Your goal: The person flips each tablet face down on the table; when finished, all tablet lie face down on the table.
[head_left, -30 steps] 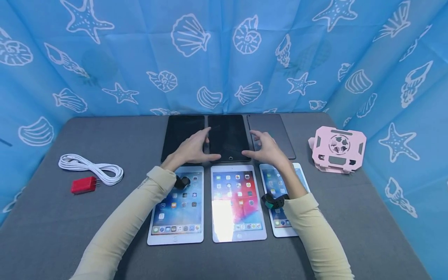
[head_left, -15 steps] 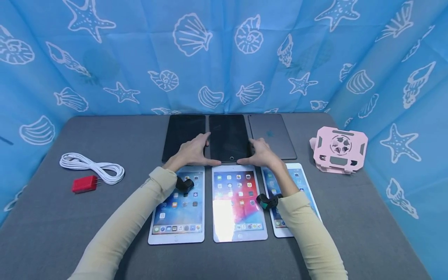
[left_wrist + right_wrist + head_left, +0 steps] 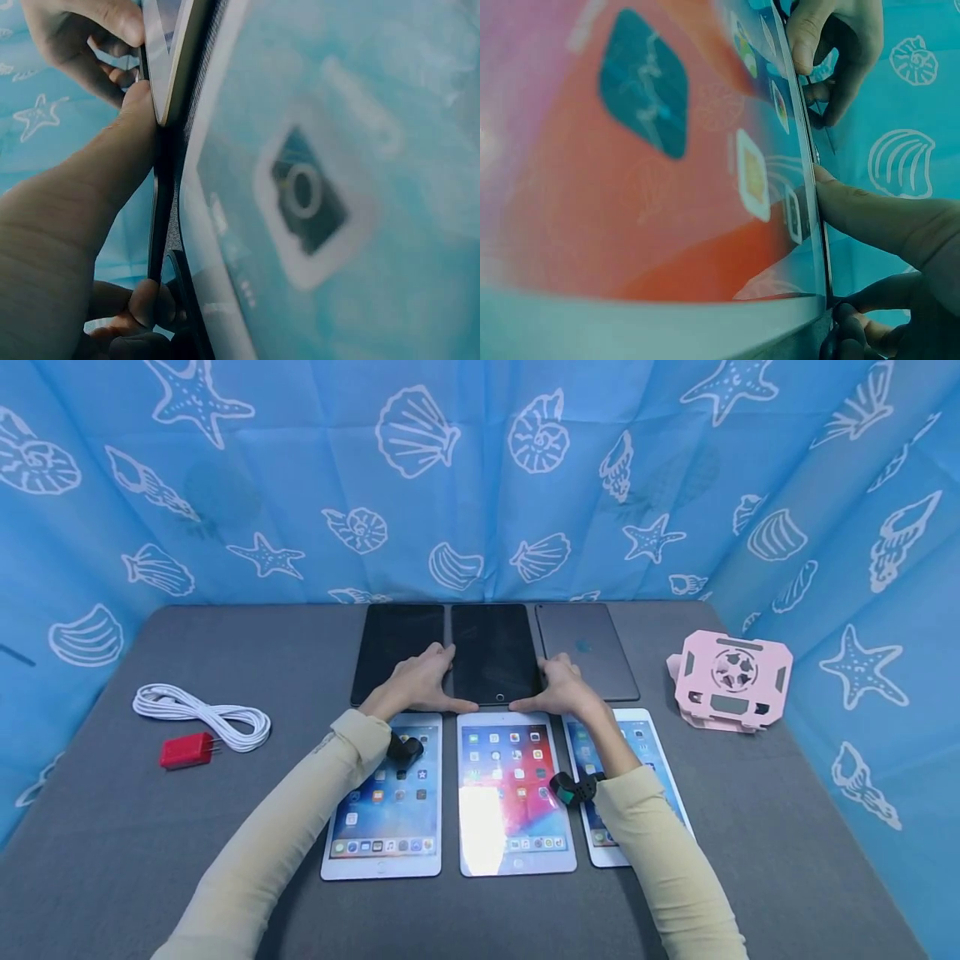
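A black tablet [image 3: 491,652] lies screen up in the middle of the back row, its home button towards me. My left hand [image 3: 422,683] holds its near left corner, thumb along the near edge and fingers at the left side. At the near right corner, my right hand [image 3: 561,687] grips it in the same way. Both wrist views show curled fingers [image 3: 146,301] at the thin edge, partly hidden. On either side lie another black tablet [image 3: 393,639] and a grey tablet [image 3: 592,652], back up. Just in front, a white tablet [image 3: 517,814] is lit up.
Two more lit white tablets, the left one [image 3: 386,822] and the right one [image 3: 645,739], lie under my forearms. A coiled white cable [image 3: 217,718] and a red charger plug [image 3: 186,750] sit at left. At right stands a pink stand [image 3: 731,681]. A blue curtain [image 3: 480,485] hangs behind the table.
My right hand has come left and towards me onto the middle black tablet's corner. My left hand has lowered slightly onto the other corner. The tablets show no clear movement.
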Demonstrator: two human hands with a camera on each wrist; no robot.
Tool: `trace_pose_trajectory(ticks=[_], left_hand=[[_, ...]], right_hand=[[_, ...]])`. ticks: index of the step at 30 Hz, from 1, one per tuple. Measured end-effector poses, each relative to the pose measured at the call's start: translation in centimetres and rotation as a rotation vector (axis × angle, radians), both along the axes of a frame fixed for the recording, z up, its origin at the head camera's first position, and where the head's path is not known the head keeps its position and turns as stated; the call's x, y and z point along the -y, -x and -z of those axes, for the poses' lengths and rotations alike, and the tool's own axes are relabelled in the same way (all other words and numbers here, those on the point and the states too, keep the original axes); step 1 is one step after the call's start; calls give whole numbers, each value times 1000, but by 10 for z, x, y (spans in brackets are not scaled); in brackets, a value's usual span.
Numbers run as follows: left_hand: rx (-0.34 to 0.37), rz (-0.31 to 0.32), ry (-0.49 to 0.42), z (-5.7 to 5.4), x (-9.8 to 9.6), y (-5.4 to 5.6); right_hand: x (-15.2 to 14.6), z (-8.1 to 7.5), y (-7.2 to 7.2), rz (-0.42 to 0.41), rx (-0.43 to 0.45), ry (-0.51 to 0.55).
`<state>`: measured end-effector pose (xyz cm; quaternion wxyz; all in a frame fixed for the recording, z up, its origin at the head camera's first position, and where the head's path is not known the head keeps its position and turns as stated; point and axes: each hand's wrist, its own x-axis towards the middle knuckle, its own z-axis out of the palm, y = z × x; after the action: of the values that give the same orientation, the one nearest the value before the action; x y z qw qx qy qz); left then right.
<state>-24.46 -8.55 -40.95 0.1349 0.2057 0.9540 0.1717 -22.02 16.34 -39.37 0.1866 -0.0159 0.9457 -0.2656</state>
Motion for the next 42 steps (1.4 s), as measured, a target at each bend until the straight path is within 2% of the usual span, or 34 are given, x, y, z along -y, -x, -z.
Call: trace_pose_trajectory(ticks=[10, 18, 32, 42], left_hand=[[-6, -13, -22, -2, -2, 2], [28, -34, -30, -2, -5, 2], [42, -34, -58, -4, -6, 3], [54, -37, -71, -5, -4, 3]], right_hand=[[3, 2, 1, 54, 19, 38], [6, 3, -1, 89, 32, 60], [7, 5, -4, 193, 39, 212], [2, 5, -7, 185, -8, 397]])
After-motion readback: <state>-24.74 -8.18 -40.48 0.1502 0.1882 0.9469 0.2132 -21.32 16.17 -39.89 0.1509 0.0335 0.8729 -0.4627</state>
